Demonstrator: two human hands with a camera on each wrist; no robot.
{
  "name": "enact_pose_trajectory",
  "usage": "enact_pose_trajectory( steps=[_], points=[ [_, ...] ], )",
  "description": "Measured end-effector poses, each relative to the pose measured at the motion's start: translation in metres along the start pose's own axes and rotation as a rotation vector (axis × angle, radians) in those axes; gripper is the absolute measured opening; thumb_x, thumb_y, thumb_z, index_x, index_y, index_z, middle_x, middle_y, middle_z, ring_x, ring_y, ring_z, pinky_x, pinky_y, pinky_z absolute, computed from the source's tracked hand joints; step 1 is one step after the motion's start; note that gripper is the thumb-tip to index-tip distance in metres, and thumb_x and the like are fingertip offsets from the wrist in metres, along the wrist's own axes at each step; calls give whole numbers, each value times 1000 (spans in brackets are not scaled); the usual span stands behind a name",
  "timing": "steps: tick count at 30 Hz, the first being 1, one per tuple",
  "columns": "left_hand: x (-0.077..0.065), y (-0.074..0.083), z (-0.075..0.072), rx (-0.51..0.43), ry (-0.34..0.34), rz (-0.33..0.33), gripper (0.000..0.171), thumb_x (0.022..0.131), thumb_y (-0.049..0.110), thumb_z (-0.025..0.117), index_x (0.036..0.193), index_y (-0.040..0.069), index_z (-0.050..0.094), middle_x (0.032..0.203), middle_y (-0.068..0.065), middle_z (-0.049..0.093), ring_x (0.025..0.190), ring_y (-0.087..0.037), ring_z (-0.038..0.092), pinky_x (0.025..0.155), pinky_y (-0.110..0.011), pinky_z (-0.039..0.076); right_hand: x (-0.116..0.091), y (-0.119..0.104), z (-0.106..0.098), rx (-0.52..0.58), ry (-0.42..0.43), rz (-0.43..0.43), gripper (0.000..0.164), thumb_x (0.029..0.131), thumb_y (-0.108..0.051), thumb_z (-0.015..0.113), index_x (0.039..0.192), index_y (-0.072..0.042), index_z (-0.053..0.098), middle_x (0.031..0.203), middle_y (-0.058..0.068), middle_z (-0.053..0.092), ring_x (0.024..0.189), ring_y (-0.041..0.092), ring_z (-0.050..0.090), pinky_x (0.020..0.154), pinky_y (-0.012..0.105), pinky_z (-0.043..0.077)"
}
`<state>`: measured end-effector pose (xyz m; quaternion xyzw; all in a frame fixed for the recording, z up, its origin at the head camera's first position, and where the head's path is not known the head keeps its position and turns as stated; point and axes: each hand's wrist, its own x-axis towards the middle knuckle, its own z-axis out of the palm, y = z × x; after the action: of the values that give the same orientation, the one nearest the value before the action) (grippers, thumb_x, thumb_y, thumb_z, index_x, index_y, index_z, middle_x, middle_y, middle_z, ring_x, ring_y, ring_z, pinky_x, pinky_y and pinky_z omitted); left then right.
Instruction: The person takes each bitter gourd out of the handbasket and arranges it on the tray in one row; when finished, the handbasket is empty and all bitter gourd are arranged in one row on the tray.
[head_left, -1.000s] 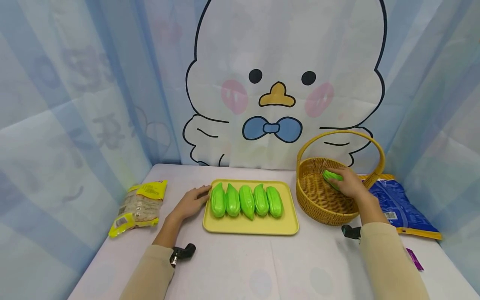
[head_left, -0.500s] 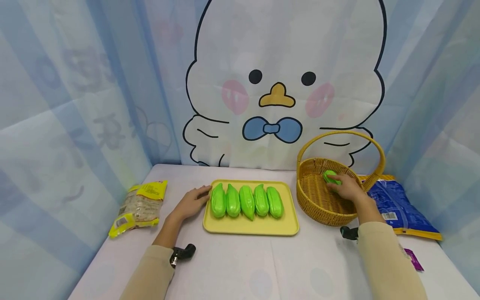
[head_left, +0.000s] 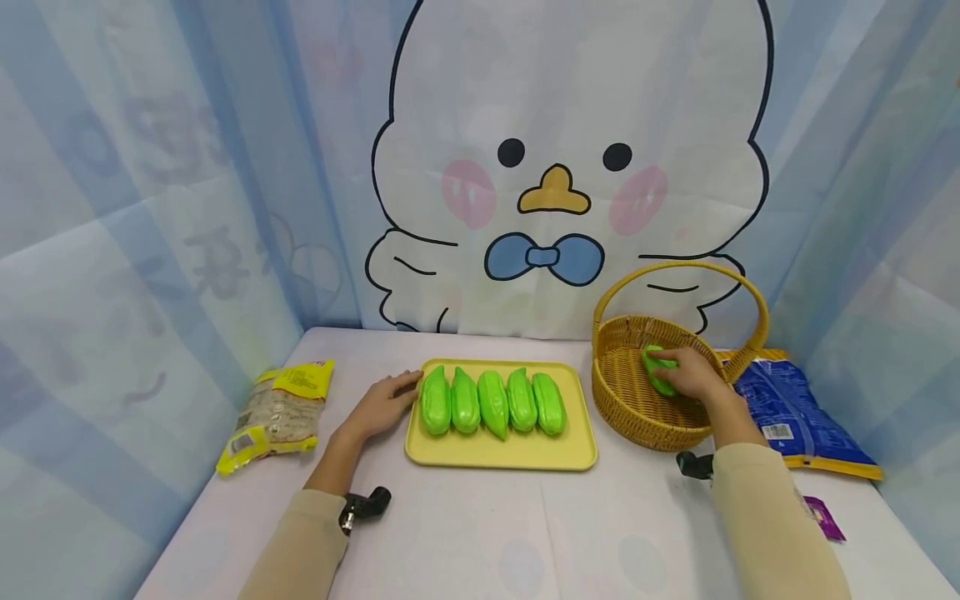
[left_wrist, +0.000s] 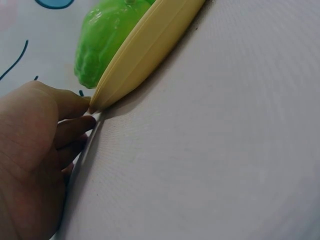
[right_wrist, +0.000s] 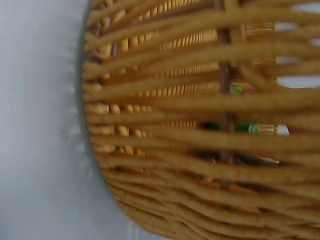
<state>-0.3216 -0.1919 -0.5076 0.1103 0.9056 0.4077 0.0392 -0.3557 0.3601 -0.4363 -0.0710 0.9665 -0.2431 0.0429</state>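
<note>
A row of ridged green gourds (head_left: 493, 404) lies on a yellow tray (head_left: 502, 454). My left hand (head_left: 381, 407) touches the tray's left rim near its back corner, fingers relaxed; in the left wrist view the thumb (left_wrist: 75, 103) meets the end of the rim. To the right stands a woven basket (head_left: 626, 412) with a tall handle. Inside it, my right hand (head_left: 693, 377) holds another green gourd (head_left: 663, 387), thumb and fingers across its middle. In the right wrist view the basket wall (right_wrist: 175, 105) hides the hand, and only bits of green show through the weave.
At the left of the table lies a yellow-ended clear packet (head_left: 281, 408). Behind the right forearm, beside the basket, is a blue bag (head_left: 787, 408). A small purple packet (head_left: 825, 518) sits near the right edge. Printed curtains surround the table.
Inside the basket my right hand has shifted slightly toward me, and the gourd has turned, with more of it now showing. My left hand and the tray have stayed put.
</note>
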Motion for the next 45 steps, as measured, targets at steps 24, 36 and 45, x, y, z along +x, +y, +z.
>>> enact_pose_trajectory(
  steps=[24,36,45],
  points=[
    [0,1,0,-13,4,-6,49,109,27,53,157,15,48,165,-14,41,157,-34,31,135,-52,11,-26,-55,6,97,183,-49,55,106,-23,62,155,-5,48,150,36,43,127,52,49,101,69,48],
    [0,1,1,-3,5,-32,50,109,29,52,157,17,48,166,-14,39,158,-35,30,134,-53,11,-46,-81,14,192,276,-62,55,106,-28,62,158,-14,47,157,35,34,135,56,42,103,73,47],
    [-1,1,1,-3,6,-20,50,110,29,51,157,16,48,165,-14,40,158,-35,30,134,-54,12,-54,-91,12,206,282,-93,55,105,-32,64,156,-17,50,155,30,39,127,47,47,95,61,52]
  ],
)
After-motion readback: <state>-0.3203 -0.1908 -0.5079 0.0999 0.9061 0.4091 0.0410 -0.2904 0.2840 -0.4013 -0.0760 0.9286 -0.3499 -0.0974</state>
